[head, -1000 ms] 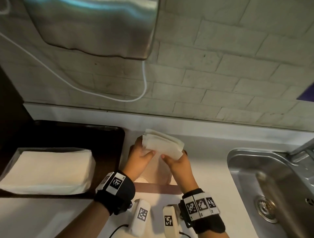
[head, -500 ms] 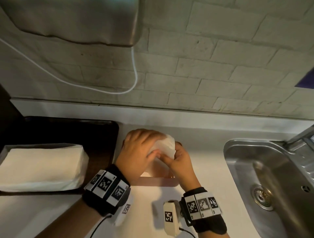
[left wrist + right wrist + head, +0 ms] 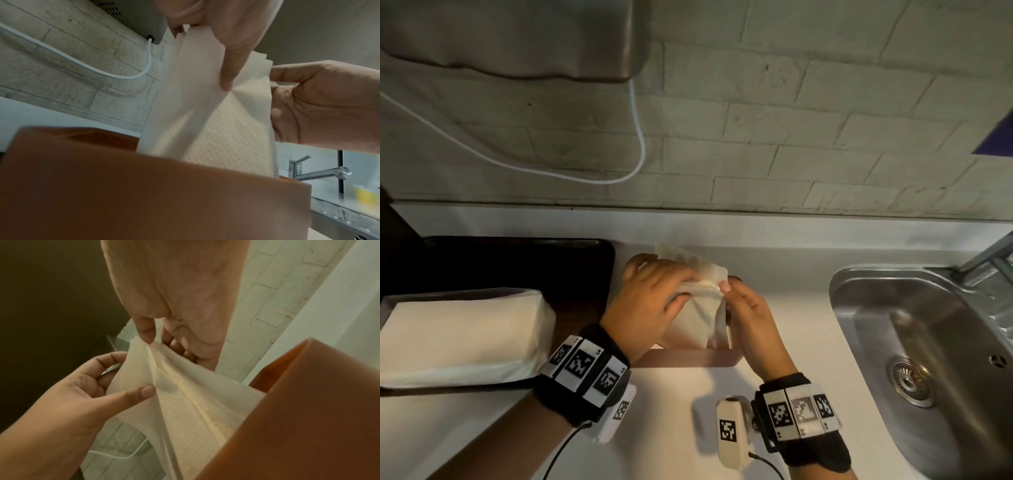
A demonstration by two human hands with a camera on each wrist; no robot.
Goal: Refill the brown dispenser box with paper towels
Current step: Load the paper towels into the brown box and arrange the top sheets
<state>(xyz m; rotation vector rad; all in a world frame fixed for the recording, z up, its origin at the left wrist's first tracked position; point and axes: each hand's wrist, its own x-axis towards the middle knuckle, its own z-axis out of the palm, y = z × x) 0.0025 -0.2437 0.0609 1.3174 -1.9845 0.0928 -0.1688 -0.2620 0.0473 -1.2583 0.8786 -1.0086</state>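
Note:
The brown dispenser box [image 3: 688, 358] stands open-topped on the white counter, below my hands. A folded wad of white paper towels [image 3: 702, 308] stands upright in its opening, lower end inside the box [image 3: 144, 194], upper part sticking out. My left hand [image 3: 671, 287] grips the towels [image 3: 216, 121] from above, thumb on the near face. My right hand [image 3: 732, 291] pinches their right edge. In the right wrist view the towels [image 3: 185, 394] fan out between my right hand [image 3: 156, 337] and left hand [image 3: 127, 374], beside the box wall [image 3: 308, 418].
A thick stack of spare paper towels [image 3: 458, 339] lies on a dark tray [image 3: 517, 260] at the left. A steel sink [image 3: 928, 342] with a faucet [image 3: 989, 250] is at the right. A metal hand dryer [image 3: 517, 34] with a white cable [image 3: 640, 147] hangs on the brick wall.
The towel wad has come down from above the box into its opening. My left hand has moved over its top, and the sheets have fanned out.

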